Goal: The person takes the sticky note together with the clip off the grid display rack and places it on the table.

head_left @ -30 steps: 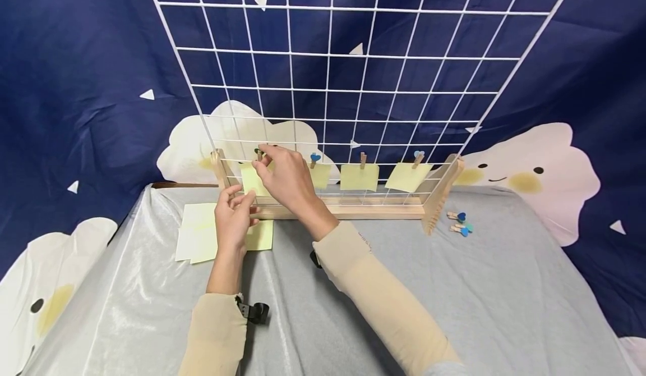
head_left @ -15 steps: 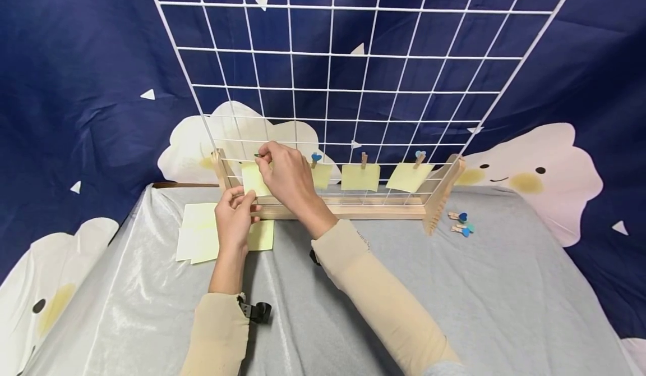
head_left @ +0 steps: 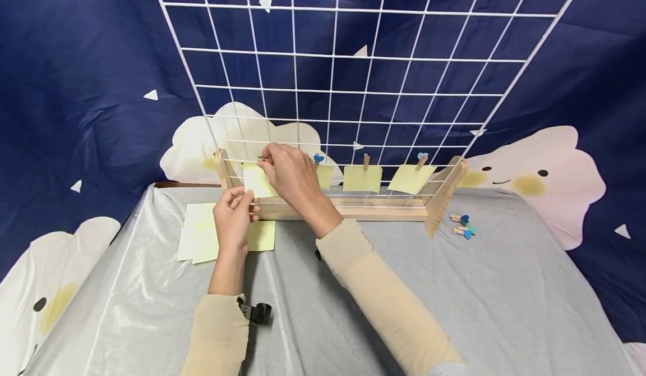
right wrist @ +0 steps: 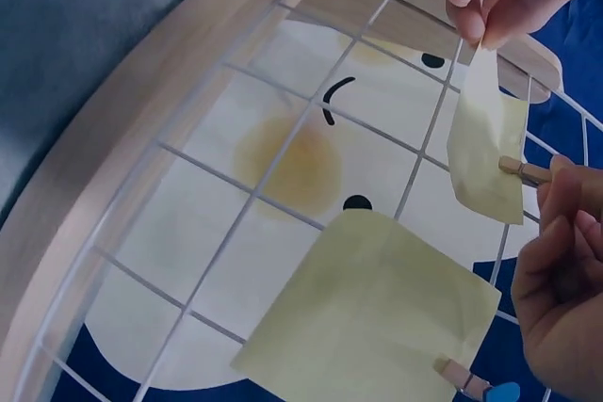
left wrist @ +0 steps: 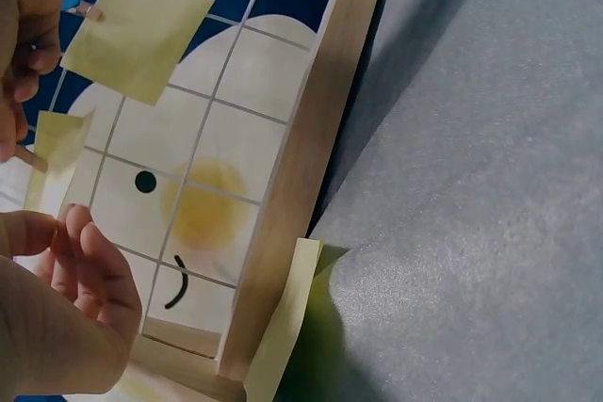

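My left hand [head_left: 233,216] pinches the lower left corner of a yellow sticky note [head_left: 258,180] at the left of a white wire grid [head_left: 330,91]. At that note's upper edge my right hand [head_left: 292,175] pinches a small wooden clothespin [right wrist: 523,171]. The right wrist view shows its tip over the note's edge, with the sheet curved between both hands. The clothespin's far end is mostly hidden by my fingers. Just to the right hangs another note [right wrist: 372,303], held by a clothespin with a blue heart [right wrist: 502,393].
Two more clipped notes hang farther right, one a pale sheet [head_left: 362,178], one a tilted sheet [head_left: 411,179]. Loose sticky notes [head_left: 199,233] lie by my left wrist. Several heart clothespins [head_left: 463,227] lie right of the wooden stand [head_left: 444,196]. Grey cloth [head_left: 504,297] covers the table.
The clothespin in my right hand has gone from upright to tilted back and sits slightly lower. My left hand keeps its pinch on the note's corner. The head view has shifted slightly.
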`<state>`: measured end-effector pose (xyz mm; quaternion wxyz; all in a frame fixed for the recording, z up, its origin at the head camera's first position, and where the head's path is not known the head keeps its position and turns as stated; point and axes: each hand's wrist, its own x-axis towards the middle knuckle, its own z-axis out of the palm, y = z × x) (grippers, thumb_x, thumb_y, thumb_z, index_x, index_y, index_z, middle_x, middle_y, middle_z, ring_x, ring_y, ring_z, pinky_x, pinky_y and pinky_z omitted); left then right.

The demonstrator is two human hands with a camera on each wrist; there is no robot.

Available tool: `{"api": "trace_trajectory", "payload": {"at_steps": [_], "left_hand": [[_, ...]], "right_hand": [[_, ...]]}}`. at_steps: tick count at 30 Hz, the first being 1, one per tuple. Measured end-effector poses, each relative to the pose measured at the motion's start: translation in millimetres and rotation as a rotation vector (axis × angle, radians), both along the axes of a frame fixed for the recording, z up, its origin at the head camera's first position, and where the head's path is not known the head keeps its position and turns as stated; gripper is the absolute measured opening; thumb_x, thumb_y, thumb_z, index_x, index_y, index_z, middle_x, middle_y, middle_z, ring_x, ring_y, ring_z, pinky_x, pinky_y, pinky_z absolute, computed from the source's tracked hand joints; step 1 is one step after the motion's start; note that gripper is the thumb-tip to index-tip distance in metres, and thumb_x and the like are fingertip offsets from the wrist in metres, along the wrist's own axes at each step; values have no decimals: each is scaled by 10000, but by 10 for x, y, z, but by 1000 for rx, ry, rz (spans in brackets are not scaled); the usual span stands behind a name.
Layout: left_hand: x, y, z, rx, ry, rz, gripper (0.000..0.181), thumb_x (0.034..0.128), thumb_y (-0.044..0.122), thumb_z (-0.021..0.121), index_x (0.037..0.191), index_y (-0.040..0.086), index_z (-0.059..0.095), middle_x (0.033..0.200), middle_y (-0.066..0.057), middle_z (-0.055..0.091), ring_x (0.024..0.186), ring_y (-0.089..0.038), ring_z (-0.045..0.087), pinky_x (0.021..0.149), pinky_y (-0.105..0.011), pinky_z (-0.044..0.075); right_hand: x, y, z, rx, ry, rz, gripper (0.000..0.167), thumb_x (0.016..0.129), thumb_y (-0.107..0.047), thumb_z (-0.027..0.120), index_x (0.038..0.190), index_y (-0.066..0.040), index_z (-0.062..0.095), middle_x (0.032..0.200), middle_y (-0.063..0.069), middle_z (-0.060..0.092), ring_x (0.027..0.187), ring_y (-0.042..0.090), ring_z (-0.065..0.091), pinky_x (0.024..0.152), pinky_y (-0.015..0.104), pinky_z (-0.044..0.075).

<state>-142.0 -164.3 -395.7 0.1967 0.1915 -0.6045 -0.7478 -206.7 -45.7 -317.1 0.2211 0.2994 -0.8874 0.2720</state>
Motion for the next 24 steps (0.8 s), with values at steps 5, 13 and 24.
{"api": "trace_trajectory", "payload": {"at_steps": [5, 13, 24], "left_hand": [[-7, -5, 0, -7, -7, -2, 104, 986, 80, 645, 1078, 49, 608, 870, -123, 702, 661, -162, 668, 526, -189, 507], [8, -6, 2, 0, 0, -13, 108, 987, 74, 641, 1082, 44, 599, 844, -100, 703, 658, -163, 661, 524, -177, 495], [36, -10, -20, 16, 3, -10, 93, 993, 67, 639, 1061, 35, 586, 852, -130, 695, 639, -126, 651, 527, -177, 492]], "right_hand": [[-15, 12, 10, 17, 20, 42, 127, 954, -211, 735, 965, -85, 724, 904, -3, 740, 768, 164, 694, 643, 313, 542], [-21, 42, -29, 37, 55, 60, 152, 978, -218, 695, 932, -73, 683, 844, 16, 697, 705, 192, 675, 584, 323, 522], [-62, 59, -151, -131, 25, 70, 151, 981, -184, 690, 932, -45, 655, 844, 63, 681, 755, 226, 679, 675, 357, 540]]}}
